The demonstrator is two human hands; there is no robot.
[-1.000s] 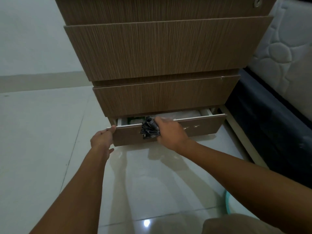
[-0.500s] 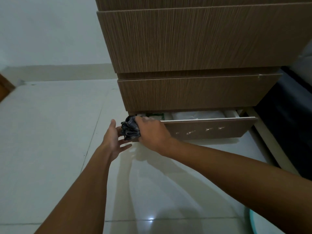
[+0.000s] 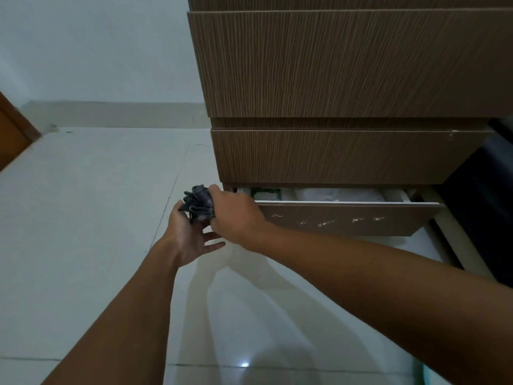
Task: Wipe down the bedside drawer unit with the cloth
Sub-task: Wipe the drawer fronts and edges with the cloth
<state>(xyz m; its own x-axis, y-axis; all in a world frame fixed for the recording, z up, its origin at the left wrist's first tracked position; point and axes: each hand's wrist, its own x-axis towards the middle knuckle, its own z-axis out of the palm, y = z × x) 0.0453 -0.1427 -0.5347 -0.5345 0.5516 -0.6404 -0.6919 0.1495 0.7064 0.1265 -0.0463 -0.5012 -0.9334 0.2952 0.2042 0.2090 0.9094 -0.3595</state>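
The brown wood-grain drawer unit (image 3: 333, 65) fills the upper right. Its bottom drawer (image 3: 347, 220) is pulled out, with white and green things showing inside. My right hand (image 3: 236, 216) grips a crumpled dark grey cloth (image 3: 198, 202) at the left end of that drawer's front. My left hand (image 3: 188, 237) is just below and left of the cloth, fingers straight and spread, palm turned toward it; whether it touches the cloth or the drawer's corner is hidden.
Glossy white floor tiles (image 3: 83, 218) spread left and toward me. A white wall with a skirting strip (image 3: 111, 115) stands behind. A brown door edge (image 3: 11, 134) shows at far left. A dark bed base (image 3: 485, 218) is right of the unit. A teal rim (image 3: 424, 376) sits at the bottom right.
My right hand slid the cloth leftward along the bottom drawer's front from the middle to its left end. My left hand let go of the drawer's left corner and opened beneath the cloth.
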